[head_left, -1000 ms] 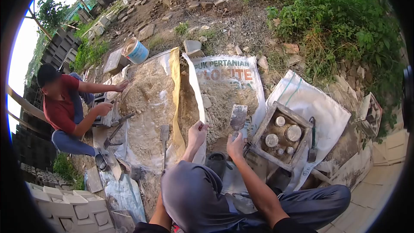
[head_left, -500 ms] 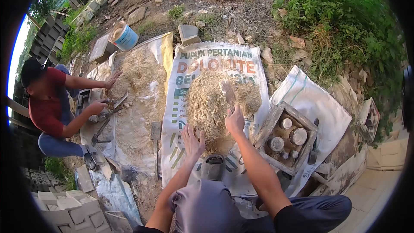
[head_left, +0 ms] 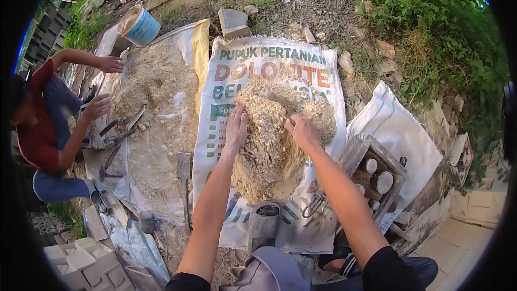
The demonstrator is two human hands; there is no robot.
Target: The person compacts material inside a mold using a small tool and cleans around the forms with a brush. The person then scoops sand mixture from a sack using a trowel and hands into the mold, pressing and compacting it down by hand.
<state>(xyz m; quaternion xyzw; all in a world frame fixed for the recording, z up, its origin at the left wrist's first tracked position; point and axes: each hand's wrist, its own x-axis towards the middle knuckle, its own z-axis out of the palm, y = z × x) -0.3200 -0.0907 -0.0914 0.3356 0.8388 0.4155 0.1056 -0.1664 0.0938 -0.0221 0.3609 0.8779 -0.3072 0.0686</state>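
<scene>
A heap of crumbly, pale tan mix (head_left: 264,156) lies on a printed white sack (head_left: 237,231) in front of me. My left hand (head_left: 236,128) rests against the heap's left side, fingers stretched and holding nothing. On the right side of the heap, my right hand (head_left: 305,132) is closed around the handle of a trowel (head_left: 276,99). Its blade, coated with mix, is partly buried near the top of the heap, and most of the handle is hidden by my fingers.
At right, a wooden frame (head_left: 397,165) holds several round pieces. A metal loop (head_left: 312,205) lies near my right forearm. Leftward are a long-handled tool (head_left: 184,167), another heap (head_left: 145,89), a bucket (head_left: 141,27) and a crouching co-worker (head_left: 40,140). My sandal (head_left: 265,226) touches the sack.
My left hand has moved up and forward onto the heap's side. The trowel has swung left and down into the mix. The co-worker's hand has let go of a tool.
</scene>
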